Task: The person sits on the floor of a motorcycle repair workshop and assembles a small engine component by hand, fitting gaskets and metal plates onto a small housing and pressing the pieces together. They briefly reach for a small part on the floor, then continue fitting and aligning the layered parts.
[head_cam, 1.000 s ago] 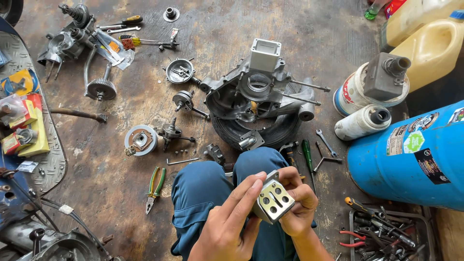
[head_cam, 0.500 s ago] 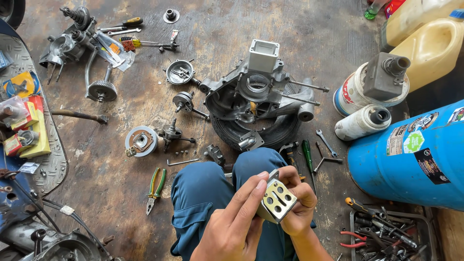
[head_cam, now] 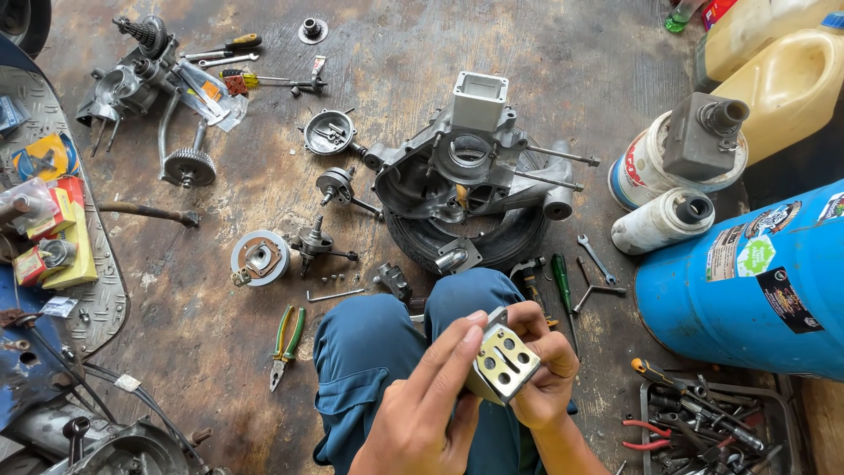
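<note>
While the right hand (head_cam: 547,380) cups the small perforated metal block (head_cam: 501,362) from behind, the left hand (head_cam: 432,406) pinches its near edge, both just below the engine casing (head_cam: 470,163) on the floor.

One engine case (head_cam: 466,167), one blue drum (head_cam: 747,281), two yellow jugs (head_cam: 791,70), one pliers (head_cam: 286,343)

Colours we saw on the workshop floor (head_cam: 220,352)

We noted a silver-grey plate (head_cam: 501,362), blue trousers (head_cam: 369,352), a blue drum (head_cam: 747,281), yellow jugs (head_cam: 782,79), and green-yellow pliers (head_cam: 287,339).
</note>
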